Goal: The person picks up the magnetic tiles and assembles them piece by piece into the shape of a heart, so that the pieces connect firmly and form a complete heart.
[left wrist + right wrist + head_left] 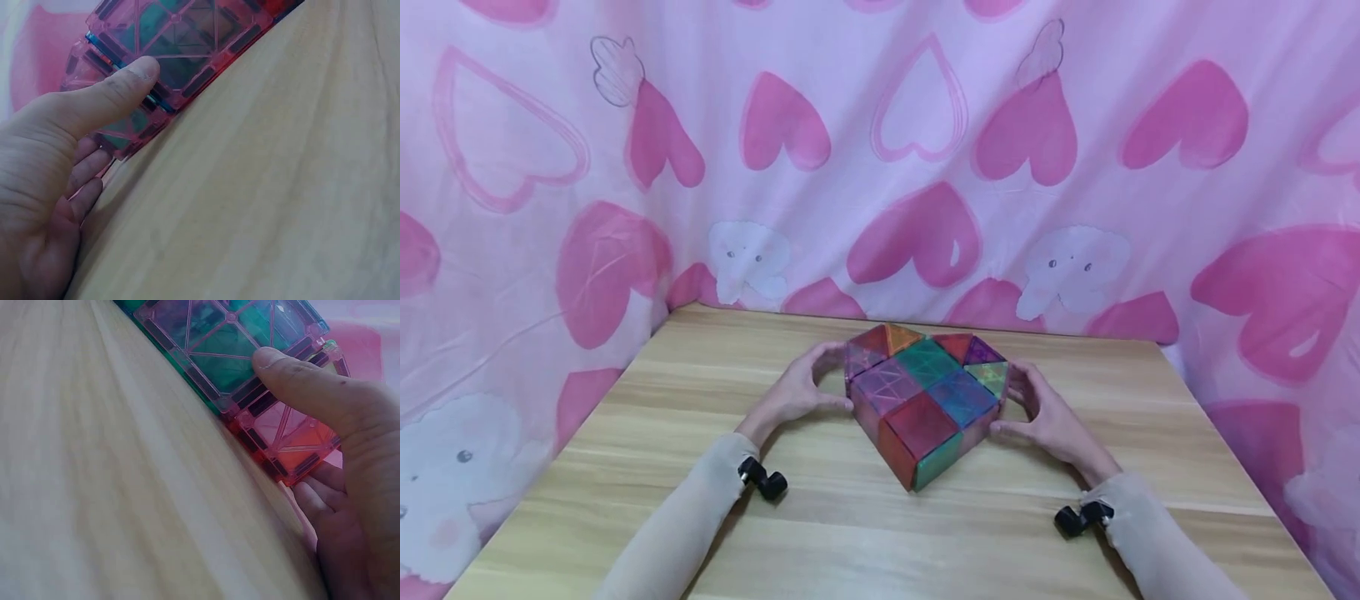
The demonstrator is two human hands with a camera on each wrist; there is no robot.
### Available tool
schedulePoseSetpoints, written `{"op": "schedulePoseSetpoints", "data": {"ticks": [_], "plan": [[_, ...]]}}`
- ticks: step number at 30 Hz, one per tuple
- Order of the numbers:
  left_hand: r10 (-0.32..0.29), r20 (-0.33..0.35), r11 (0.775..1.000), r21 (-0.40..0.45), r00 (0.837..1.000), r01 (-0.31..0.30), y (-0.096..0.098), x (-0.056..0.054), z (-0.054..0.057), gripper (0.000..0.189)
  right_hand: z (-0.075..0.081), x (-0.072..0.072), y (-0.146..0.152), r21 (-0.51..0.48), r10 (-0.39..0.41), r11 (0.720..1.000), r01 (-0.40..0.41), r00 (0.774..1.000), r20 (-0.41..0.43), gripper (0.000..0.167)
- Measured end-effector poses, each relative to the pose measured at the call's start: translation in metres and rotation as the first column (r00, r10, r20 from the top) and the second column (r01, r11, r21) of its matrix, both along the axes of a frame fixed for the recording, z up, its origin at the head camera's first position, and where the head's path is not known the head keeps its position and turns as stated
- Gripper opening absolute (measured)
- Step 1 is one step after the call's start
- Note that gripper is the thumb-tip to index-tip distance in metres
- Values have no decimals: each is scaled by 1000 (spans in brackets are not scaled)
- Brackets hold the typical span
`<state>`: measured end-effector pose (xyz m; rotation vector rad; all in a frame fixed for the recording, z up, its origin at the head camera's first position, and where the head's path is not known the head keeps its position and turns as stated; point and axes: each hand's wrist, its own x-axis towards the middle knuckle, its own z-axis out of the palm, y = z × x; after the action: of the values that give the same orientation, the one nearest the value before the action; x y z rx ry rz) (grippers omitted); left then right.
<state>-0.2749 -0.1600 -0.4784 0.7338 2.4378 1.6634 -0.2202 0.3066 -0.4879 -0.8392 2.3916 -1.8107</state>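
Observation:
A heart-shaped box of translucent magnetic tiles (917, 387) lies on the table, its point toward me. Its top mixes red, purple, green, blue, orange and yellow-green squares and triangles. My left hand (801, 383) holds its left side. In the left wrist view the thumb (134, 78) touches a pink side tile (187, 37), while the other fingers curl around the far corner, partly hidden. On the opposite side my right hand (1045, 412) grips likewise. In the right wrist view that thumb (281, 365) presses near a seam between side tiles (212, 347), the fingers reaching behind.
The wood-grain table (850, 533) runs beneath the box and both forearms. Behind it and on both sides hangs a pink curtain (842, 200) with hearts and white cartoon animals. A small black camera (763, 479) is strapped on the left wrist, another camera (1082, 518) on the right.

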Motion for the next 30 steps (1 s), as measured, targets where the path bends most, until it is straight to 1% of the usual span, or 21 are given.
{"op": "schedulePoseSetpoints", "data": {"ticks": [3, 9, 12, 15, 20, 25, 30], "plan": [[13, 7, 1000, 18, 1000, -14, 0, 2, -1, 103, -1, 2, 0, -4, -16, 1000, 16, 1000, 3, 102], [57, -23, 998, 13, 998, -57, 6, 2, 3, 102, 2, 0, 6, 44, -54, 998, 53, 999, 9, 104], [56, -31, 998, 15, 998, -56, 8, 2, 3, 102, 3, 1, 7, 63, -61, 996, 60, 998, 15, 103], [51, -40, 999, 13, 998, -51, 7, 3, 3, 104, 2, 1, 7, 56, -57, 997, 56, 998, 19, 104], [40, -53, 999, -5, 998, -41, 7, 4, 3, 108, 1, 2, 8, 46, -33, 998, 33, 999, -11, 106], [31, -71, 999, -19, 997, -32, 9, 1, 6, 108, 6, 2, 10, 52, -34, 998, 35, 999, -22, 106], [8, -91, 1000, -13, 996, -10, 10, -2, 8, 108, 12, 2, 11, 65, -36, 997, 36, 999, -7, 107]]}}
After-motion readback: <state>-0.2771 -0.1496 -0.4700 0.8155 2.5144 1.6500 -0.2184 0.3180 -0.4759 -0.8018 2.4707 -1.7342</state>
